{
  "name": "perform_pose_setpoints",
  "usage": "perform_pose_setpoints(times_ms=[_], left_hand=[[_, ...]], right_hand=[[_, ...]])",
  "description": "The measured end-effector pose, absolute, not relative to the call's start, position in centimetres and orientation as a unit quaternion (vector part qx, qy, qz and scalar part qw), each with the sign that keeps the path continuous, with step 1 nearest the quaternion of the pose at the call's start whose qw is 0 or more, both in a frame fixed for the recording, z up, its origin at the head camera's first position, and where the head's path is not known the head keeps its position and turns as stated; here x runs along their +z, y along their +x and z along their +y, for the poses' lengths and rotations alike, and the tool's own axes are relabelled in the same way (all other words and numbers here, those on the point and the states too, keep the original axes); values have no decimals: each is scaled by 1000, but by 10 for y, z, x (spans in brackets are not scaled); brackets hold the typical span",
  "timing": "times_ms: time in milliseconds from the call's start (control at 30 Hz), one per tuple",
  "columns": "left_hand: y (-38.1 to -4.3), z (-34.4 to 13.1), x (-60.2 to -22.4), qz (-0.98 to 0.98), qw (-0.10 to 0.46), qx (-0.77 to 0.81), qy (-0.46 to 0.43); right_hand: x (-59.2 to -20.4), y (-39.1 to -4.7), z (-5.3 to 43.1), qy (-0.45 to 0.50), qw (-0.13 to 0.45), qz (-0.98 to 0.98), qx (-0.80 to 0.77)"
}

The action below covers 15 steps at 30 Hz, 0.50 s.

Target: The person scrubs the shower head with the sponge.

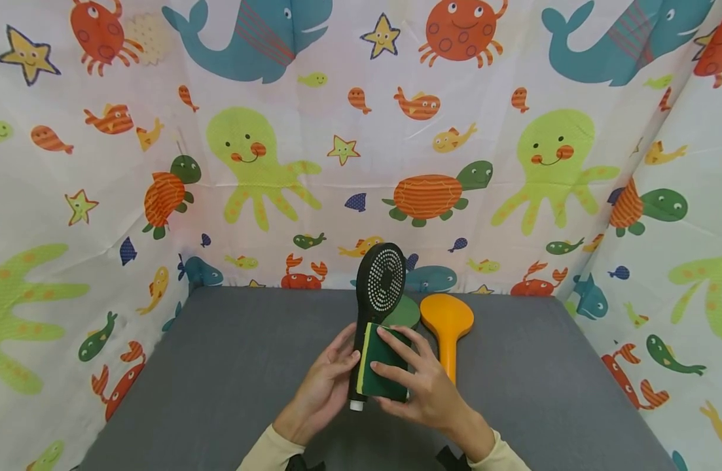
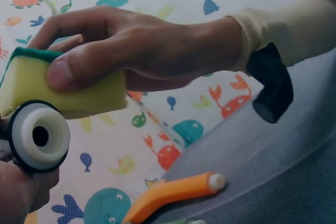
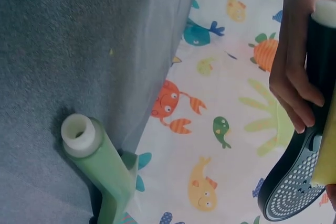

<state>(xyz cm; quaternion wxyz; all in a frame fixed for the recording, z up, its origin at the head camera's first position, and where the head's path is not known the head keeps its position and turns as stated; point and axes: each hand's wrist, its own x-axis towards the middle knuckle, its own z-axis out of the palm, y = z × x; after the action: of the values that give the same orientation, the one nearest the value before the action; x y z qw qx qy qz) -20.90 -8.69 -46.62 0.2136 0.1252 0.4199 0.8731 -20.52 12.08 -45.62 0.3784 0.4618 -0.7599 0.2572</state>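
Note:
My left hand (image 1: 328, 383) grips the handle of a black shower head (image 1: 381, 278), held upright with its nozzle face turned up and toward me. A white connector end shows at the foot of the handle. My right hand (image 1: 422, 386) holds a sponge (image 1: 387, 366) with a dark green scouring side and a yellow side. In the left wrist view the sponge's yellow side (image 2: 89, 90) lies against the handle near the connector (image 2: 41, 136), the right thumb pressing on it. Left fingers wrap the handle in the right wrist view, where most of the right hand is out of frame.
Behind the hands, a green shower head (image 1: 408, 313) and an orange shower head (image 1: 447, 317) lie on the grey cloth-covered table (image 1: 249, 353). A white curtain (image 1: 337, 190) printed with sea animals stands along the back and both sides.

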Motion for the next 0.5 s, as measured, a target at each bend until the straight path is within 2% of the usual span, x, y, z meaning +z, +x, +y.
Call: perform_pose_setpoints(times_ms=[500], left_hand=[[-209,-87,-467,410,233,871,139]], right_hand=[[-461,-193,122,460,370,-769,244]])
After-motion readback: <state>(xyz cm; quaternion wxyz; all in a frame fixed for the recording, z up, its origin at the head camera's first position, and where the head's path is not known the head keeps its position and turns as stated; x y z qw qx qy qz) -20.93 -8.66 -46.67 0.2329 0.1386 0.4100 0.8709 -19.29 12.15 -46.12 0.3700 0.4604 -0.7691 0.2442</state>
